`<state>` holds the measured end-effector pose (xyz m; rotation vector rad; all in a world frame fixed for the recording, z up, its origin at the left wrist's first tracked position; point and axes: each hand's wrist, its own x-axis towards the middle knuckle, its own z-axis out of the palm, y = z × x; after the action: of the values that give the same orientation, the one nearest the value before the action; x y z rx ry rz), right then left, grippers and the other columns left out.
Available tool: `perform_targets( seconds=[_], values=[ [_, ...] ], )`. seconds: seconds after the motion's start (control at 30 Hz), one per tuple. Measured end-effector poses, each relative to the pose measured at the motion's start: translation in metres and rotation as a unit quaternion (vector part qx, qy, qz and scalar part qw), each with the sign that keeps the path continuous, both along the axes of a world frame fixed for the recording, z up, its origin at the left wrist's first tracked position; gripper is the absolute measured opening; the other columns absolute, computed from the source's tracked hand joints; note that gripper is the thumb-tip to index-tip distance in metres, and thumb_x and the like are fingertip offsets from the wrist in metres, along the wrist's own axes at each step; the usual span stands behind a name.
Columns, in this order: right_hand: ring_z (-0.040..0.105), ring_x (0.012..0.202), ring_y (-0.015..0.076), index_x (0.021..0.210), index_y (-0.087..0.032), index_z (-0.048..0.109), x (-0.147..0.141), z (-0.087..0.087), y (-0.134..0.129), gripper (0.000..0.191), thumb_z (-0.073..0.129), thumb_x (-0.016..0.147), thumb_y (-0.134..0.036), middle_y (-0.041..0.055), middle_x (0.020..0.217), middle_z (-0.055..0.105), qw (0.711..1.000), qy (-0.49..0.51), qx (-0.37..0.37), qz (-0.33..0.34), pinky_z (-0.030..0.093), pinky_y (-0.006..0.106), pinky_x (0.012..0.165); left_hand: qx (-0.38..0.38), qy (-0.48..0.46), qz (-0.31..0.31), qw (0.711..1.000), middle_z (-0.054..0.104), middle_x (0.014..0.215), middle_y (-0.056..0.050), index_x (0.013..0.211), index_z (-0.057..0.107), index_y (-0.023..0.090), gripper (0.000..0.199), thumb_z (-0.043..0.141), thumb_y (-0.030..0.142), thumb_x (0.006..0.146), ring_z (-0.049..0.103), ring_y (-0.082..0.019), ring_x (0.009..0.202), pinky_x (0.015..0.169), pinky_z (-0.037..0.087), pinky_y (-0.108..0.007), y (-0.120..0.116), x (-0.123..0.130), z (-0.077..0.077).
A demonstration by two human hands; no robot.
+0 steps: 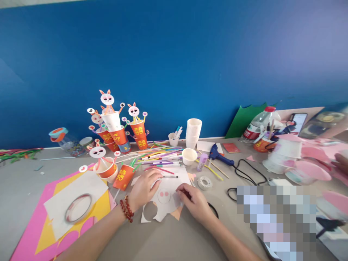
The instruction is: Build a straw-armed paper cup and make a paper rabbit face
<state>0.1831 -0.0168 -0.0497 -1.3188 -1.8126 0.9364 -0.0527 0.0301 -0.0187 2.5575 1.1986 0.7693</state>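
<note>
My left hand [145, 186], with a beaded bracelet at the wrist, rests on white paper, its thumb apart from its fingers. Its fingertips are at the left end of a black-and-clear pen [171, 177] lying on the paper. Under both hands is the cut white paper [170, 208], with a round hole at lower left. A white circle [164, 200] with two pink ovals sits between my hands. My right hand [194, 201] lies at the paper's right side, fingers curled together. What its fingertips pinch, if anything, is hidden.
Rabbit-faced paper cups [123, 177] stand at left, by a tape roll [91, 208] on coloured sheets. Several markers [163, 157], a glue stick [201, 162], clear tape [204, 182] and a blue glue gun [220, 156] lie beyond. At right are pink-and-white cups [285, 152] and another person's hand [342, 161].
</note>
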Motion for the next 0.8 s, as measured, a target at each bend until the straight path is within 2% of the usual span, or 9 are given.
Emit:
perform_targets(
  seconds=[0.17,0.3,0.37,0.53,0.8],
  values=[
    [0.053,0.063,0.017,0.083,-0.021,0.06,0.002,-0.005,0.003,0.019,0.047,0.094,-0.03,-0.0009,0.068,0.057,1.0,0.002,-0.008,-0.006,0.038,0.026,0.059,-0.038,0.021,0.002,0.999,0.064,0.12,-0.008,0.117,0.06,0.022,0.024,0.052,0.029,0.095,0.06,-0.024,0.113,0.095,0.05,-0.039,-0.02,-0.011,-0.006],
    [0.055,0.065,0.0179,0.084,-0.021,0.06,0.002,-0.007,0.003,0.019,0.047,0.094,-0.03,0.0,0.07,0.06,1.0,-0.007,-0.001,0.002,0.04,0.027,0.061,-0.058,0.058,-0.018,0.997,0.059,0.125,-0.011,0.123,0.058,0.022,0.049,0.07,0.046,0.082,0.054,-0.031,0.117,0.099,0.046,-0.047,-0.03,-0.009,-0.014],
    [0.055,0.065,0.018,0.084,-0.021,0.06,0.003,-0.007,0.002,0.019,0.046,0.094,-0.03,0.0,0.07,0.059,1.0,-0.011,-0.002,0.007,0.04,0.027,0.061,-0.062,0.064,-0.011,0.996,0.058,0.125,-0.011,0.121,0.058,0.021,0.055,0.074,0.049,0.076,0.053,-0.032,0.116,0.099,0.045,-0.049,-0.031,-0.006,-0.019],
    [0.056,0.066,0.0183,0.086,-0.021,0.06,0.003,-0.005,0.004,0.019,0.045,0.094,-0.031,0.0001,0.071,0.059,1.0,-0.022,-0.012,0.013,0.04,0.027,0.061,-0.065,0.062,0.006,0.996,0.056,0.122,-0.011,0.115,0.058,0.021,0.045,0.073,0.041,0.078,0.052,-0.031,0.113,0.097,0.045,-0.047,-0.032,-0.002,-0.026],
    [0.055,0.063,0.0176,0.084,-0.021,0.06,0.002,-0.004,0.003,0.018,0.046,0.093,-0.03,0.0002,0.069,0.059,1.0,-0.023,-0.007,-0.005,0.041,0.027,0.059,-0.055,0.037,0.003,0.998,0.055,0.122,-0.011,0.115,0.056,0.021,0.035,0.066,0.037,0.085,0.05,-0.03,0.115,0.1,0.043,-0.046,-0.034,-0.003,-0.029]
  ],
)
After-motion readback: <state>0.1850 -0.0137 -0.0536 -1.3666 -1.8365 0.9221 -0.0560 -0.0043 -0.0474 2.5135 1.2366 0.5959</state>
